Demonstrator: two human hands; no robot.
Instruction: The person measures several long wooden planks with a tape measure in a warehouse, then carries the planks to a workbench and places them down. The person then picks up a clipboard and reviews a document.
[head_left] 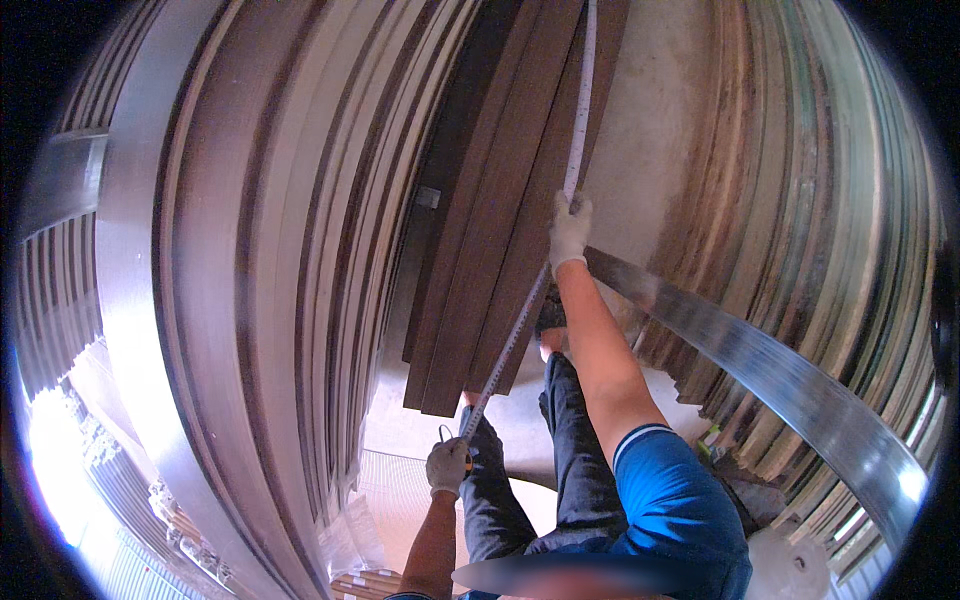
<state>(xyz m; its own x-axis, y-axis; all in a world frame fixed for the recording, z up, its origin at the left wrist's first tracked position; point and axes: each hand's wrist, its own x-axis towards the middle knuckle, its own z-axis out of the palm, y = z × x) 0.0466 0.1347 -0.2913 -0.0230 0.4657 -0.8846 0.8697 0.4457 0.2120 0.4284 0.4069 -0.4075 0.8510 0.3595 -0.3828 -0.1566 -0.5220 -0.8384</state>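
My left hand [446,466], in a pale work glove, is closed around a tape measure [468,462]; most of its case is hidden by the fingers. From there the white marked blade [512,342] runs up and to the right. My right hand [571,230], also gloved, grips that blade partway along. Beyond it the blade goes on to the top edge of the view, over the long dark brown planks [480,270]. These planks lie side by side on the floor, their near ends staggered just ahead of my feet.
Tall stacks of boards [290,250] line the left side. More stacked boards [790,230] stand on the right, with a shiny metal bar [760,360] across them. Clear plastic wrap [352,540] lies at lower left, and a whitish roll [790,565] sits at lower right.
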